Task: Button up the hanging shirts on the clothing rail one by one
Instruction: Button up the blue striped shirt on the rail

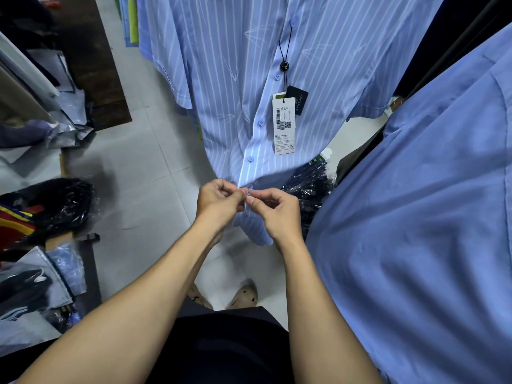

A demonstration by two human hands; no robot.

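A light blue shirt with white stripes (227, 79) hangs in front of me, its placket closed by several blue buttons down to one near the hem (250, 158). A white price tag (284, 126) and a black tag dangle on a cord from an upper button. My left hand (219, 202) pinches the left edge of the placket just below that low button. My right hand (274, 210) pinches the right edge against it, fingertips of both hands meeting at a small button. The shirt's hem hangs under my hands.
A plain blue shirt (415, 217) hangs close on the right, with dark garments behind it. Bagged dark clothes (310, 184) lie on the floor behind the striped shirt. Shelves and plastic-wrapped clothing (47, 206) fill the left side. Pale floor tiles (144, 173) lie below.
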